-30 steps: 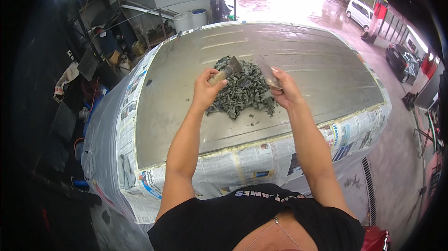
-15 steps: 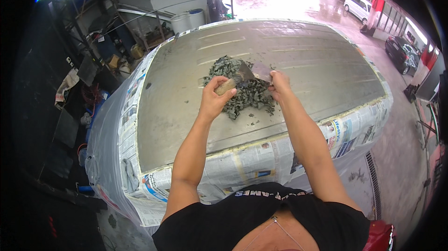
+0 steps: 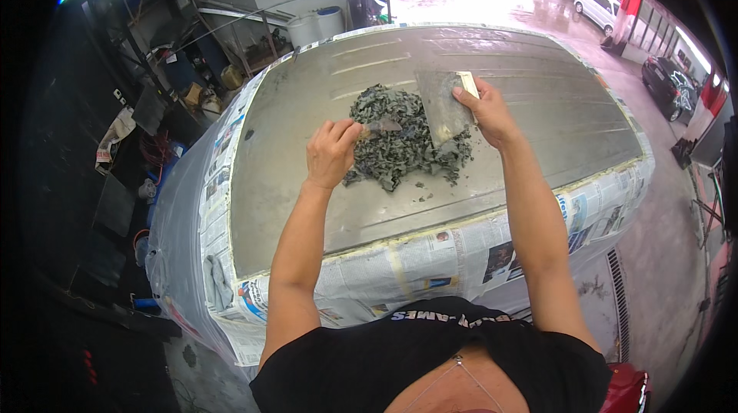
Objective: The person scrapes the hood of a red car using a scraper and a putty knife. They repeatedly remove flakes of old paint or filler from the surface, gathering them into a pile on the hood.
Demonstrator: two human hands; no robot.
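Note:
A pile of dark grey-green paint flakes (image 3: 388, 159) lies on the bare metal vehicle roof (image 3: 307, 213). My left hand (image 3: 332, 153) is closed around the handle of a putty knife (image 3: 384, 127), at the pile's left side; the blade points right over the flakes, and the hand mostly hides the handle. To the right, my right hand (image 3: 490, 112) grips a wide flat scraper (image 3: 440, 106) by its pale edge, thumb on the face. The scraper's plate is tilted, with its lower edge at the right part of the pile.
Newspaper masking (image 3: 407, 271) is taped around the roof, and clear plastic sheeting (image 3: 181, 236) hangs down the left side. A grey cloth (image 3: 217, 282) rests at the near left corner. Pale drums (image 3: 317, 26) stand beyond the roof. A white van (image 3: 596, 4) and a dark car (image 3: 667, 89) are parked at right.
The two tools have moved apart. My left hand has turned over and shifted slightly left with the putty knife; my right hand has moved right and up, the scraper now showing its broad face.

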